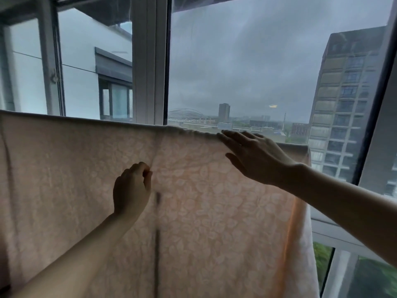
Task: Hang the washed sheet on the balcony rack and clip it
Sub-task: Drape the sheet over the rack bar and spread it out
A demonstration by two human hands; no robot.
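A pale peach sheet with a white leaf pattern hangs over a horizontal rack bar hidden under its top fold, filling the lower frame from the left edge to about two thirds across. My left hand pinches a fold of the sheet a little below the top edge, near the middle. My right hand lies flat with straight fingers on the sheet's top edge, further right. No clip is visible.
Large balcony windows with a white frame post stand right behind the sheet. A dark slanted frame bar runs down the right side. Buildings and grey sky show outside.
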